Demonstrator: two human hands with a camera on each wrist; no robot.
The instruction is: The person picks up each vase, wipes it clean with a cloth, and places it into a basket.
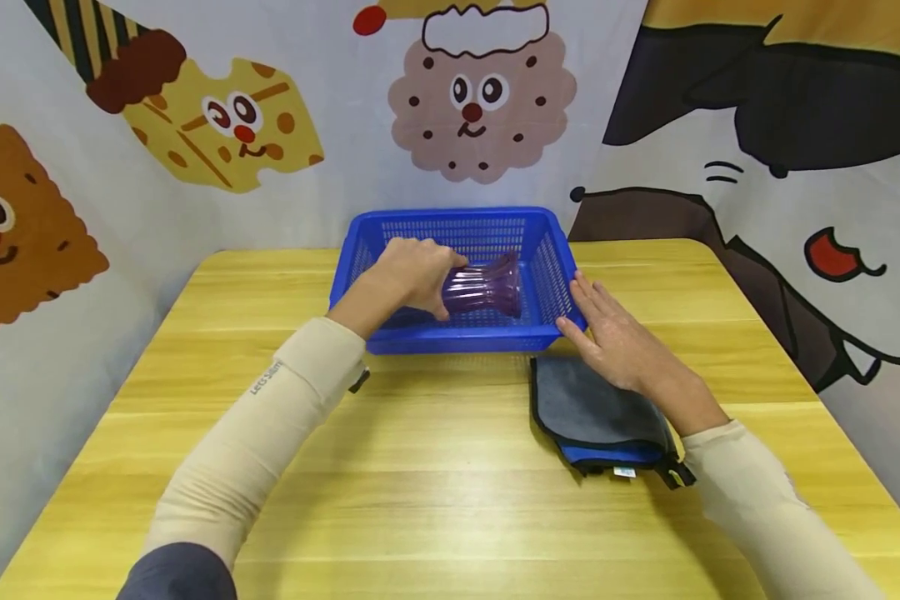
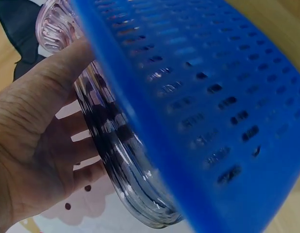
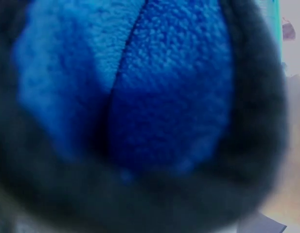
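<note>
A purple ribbed glass vase (image 1: 483,287) with a flared end lies on its side in the blue plastic basket (image 1: 461,340), its flared end to the right. My left hand (image 1: 416,271) reaches over the basket's front left and grips the vase's left end. In the left wrist view, the thumb and fingers of the left hand (image 2: 38,126) curl round the clear-looking vase (image 2: 125,160), behind the basket wall (image 2: 188,97). With fingers extended, my right hand (image 1: 615,337) rests against the basket's right front corner.
A folded grey and blue cloth (image 1: 600,408) with black edging lies on the wooden table (image 1: 420,500), under and before my right hand. Its blue fleece (image 3: 174,97) fills the right wrist view. A cartoon-printed curtain (image 1: 345,108) hangs behind the table.
</note>
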